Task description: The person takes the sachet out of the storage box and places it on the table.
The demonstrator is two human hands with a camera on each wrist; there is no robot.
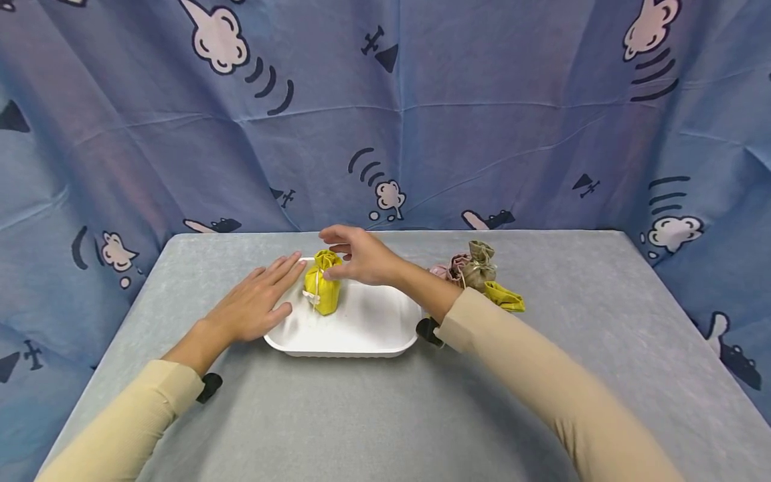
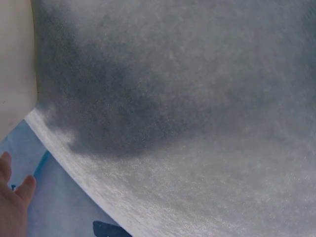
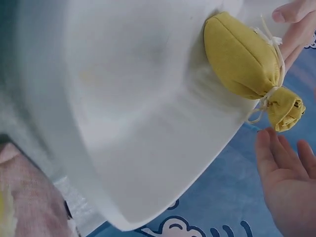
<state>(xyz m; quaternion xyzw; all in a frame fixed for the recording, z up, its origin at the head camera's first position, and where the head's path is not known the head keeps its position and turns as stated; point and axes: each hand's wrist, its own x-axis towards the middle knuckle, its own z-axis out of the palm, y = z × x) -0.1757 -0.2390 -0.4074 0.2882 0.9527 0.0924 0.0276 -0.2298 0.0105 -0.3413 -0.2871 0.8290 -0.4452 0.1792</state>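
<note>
A yellow drawstring pouch (image 1: pixel 325 291) with a white bow and cord stands upright at the left end of a white tray (image 1: pixel 367 335). My right hand (image 1: pixel 364 258) is beside its gathered neck, fingers loosely bent. In the right wrist view, that hand (image 3: pixel 289 190) has its palm turned toward the pouch (image 3: pixel 242 57), fingertips just short of the tied top and nothing in its grasp. Over the tray's left rim lies my left hand (image 1: pixel 255 301), its fingers straight and close to the pouch's left side. Part of this hand (image 2: pixel 15 202) shows low in the left wrist view.
Right of the tray, partly behind my right forearm, are a khaki pouch (image 1: pixel 480 268), pinkish pouches (image 1: pixel 458 264) and another yellow pouch (image 1: pixel 504 296) lying on its side. They all sit on a grey table (image 1: pixel 337 415). A blue patterned curtain (image 1: pixel 482 134) hangs behind it.
</note>
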